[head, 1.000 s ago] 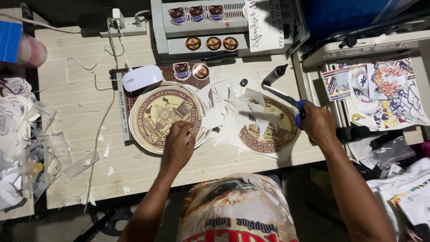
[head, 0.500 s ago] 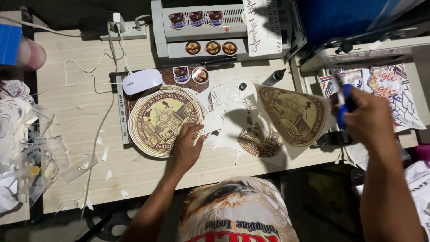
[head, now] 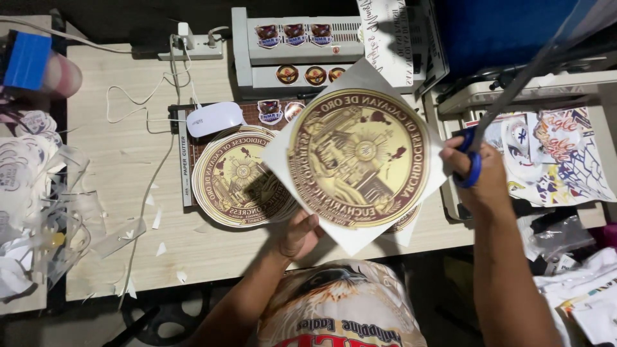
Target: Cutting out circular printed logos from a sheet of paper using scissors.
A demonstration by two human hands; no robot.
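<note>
Printed sheet (head: 357,157), white w/ big round gold-brown seal: held up off tabletop (head: 116,173), tilted, over centre-right of work area. Left hand (head: 297,235) pinching its lower-left edge, grip closed on sheet, thumb on top. Right hand (head: 479,173) just beside sheet's right edge, grip closed on blue-handled scissors (head: 495,122), blades pointing up-right, away from sheet; can't tell if blades open. Stack of cut round seals (head: 234,180) flat on tabletop left of sheet, partly under it. White mouse (head: 214,119) touching stack's top edge, by paper cutter (head: 186,160). Small round stickers (head: 315,74) on machine (head: 257,38) at back. Paper scraps (head: 157,218) scattered near front-left. Colourful printed sheets (head: 559,154) far right, well apart.
</note>
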